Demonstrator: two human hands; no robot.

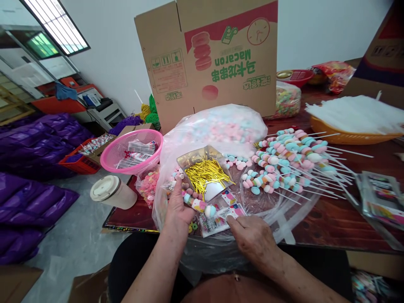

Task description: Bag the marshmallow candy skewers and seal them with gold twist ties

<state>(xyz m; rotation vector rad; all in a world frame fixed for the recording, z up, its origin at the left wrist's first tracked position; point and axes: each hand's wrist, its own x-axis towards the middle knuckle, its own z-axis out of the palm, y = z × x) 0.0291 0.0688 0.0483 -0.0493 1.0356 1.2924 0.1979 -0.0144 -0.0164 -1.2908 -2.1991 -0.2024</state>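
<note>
Candy skewer clasped by left fingers is pastel-striped; right fingers pinch packaging.

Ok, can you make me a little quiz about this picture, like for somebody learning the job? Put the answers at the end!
1. True or false: the pink basket has flat packets in it.

2. What does the left hand hold?
a) the white-lidded cup
b) a row of candies
c) the gold strips

3. Fill in: the upside-down word in ABC letters on the cardboard box is ____.

Key: 1. True. 2. b. 3. Macaron.
</note>
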